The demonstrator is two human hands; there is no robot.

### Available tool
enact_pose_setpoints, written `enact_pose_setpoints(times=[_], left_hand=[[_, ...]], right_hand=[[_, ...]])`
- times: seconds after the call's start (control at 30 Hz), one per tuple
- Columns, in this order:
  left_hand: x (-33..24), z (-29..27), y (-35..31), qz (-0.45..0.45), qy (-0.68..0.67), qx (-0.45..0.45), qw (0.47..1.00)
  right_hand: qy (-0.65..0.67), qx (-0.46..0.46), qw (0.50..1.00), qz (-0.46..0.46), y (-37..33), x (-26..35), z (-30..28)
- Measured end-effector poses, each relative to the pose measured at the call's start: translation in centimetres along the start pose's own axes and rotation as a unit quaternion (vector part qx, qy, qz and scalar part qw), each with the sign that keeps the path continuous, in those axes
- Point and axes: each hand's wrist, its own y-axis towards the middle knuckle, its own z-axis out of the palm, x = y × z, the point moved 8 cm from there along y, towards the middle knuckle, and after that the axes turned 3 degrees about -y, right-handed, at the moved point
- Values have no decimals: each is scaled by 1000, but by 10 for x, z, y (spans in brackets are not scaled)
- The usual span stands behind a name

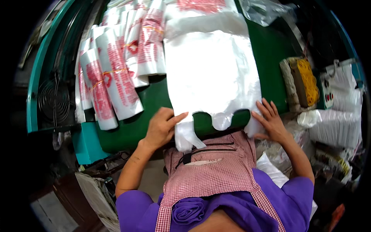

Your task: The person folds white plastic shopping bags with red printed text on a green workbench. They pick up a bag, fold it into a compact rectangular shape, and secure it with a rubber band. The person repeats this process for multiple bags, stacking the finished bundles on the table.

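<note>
Across the middle of the green surface lies a white bag, its two handles toward the near edge, the left one reaching past it. The left hand is curled, a fingertip over the left handle; whether it pinches, I cannot tell. The right hand rests with fingers spread on the right handle, not clenched. Red-printed rolls, banded, crowd the far left corner; yellow bands sit in a box by the right edge.
</note>
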Motion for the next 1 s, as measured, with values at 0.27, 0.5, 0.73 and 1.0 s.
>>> enact_pose_setpoints(times=[0.27,0.5,0.73,1.0], left_hand=[[-5,7,23,93,43,130,986],[5,22,106,-61,-137,35,988],[-4,36,115,-14,69,-51,996],[-53,65,59,128,77,65,987]], right_hand=[[-6,-124,992,36,-3,-18,1],[294,-74,951,-65,36,4,-36],[198,-28,971,130,153,2,-10],[-72,-181,980,-38,131,36,-5]])
